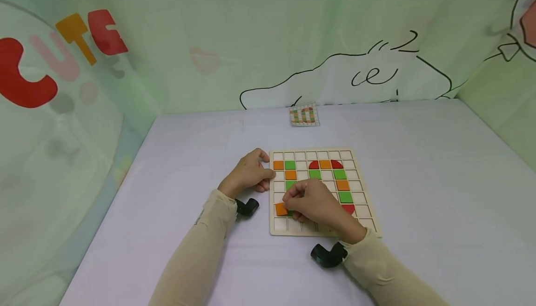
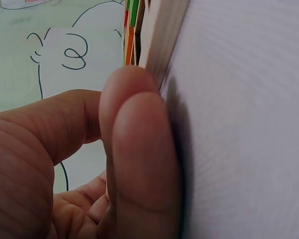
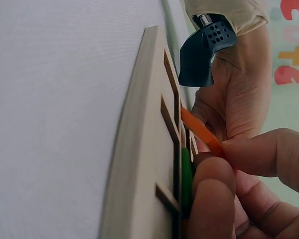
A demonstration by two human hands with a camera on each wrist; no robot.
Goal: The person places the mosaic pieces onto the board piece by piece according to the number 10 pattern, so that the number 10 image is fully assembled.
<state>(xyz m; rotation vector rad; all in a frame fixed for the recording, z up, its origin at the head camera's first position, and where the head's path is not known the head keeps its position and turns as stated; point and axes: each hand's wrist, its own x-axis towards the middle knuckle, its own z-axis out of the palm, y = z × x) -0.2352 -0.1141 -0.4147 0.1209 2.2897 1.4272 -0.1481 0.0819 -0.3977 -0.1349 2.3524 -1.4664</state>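
My right hand (image 1: 314, 201) pinches an orange square tile (image 1: 281, 209) between thumb and forefinger over the lower left of a wooden grid board (image 1: 364, 211). In the right wrist view the orange tile (image 3: 202, 130) is tilted, one edge down at the grid, beside a green tile (image 3: 187, 181). My left hand (image 1: 248, 172) holds the board's left edge, its fingertips against the wooden side (image 2: 162, 37) in the left wrist view. Orange, green and red tiles lie in several cells; red ones have a rounded side. The right hand hides part of the middle.
A small patterned card (image 1: 304, 115) lies behind the board near the back of the white table (image 1: 201, 143). A black wrist camera (image 1: 248, 207) sits under the left sleeve, another black wrist camera (image 1: 328, 255) by the right. A printed curtain (image 1: 272, 31) hangs behind the table.
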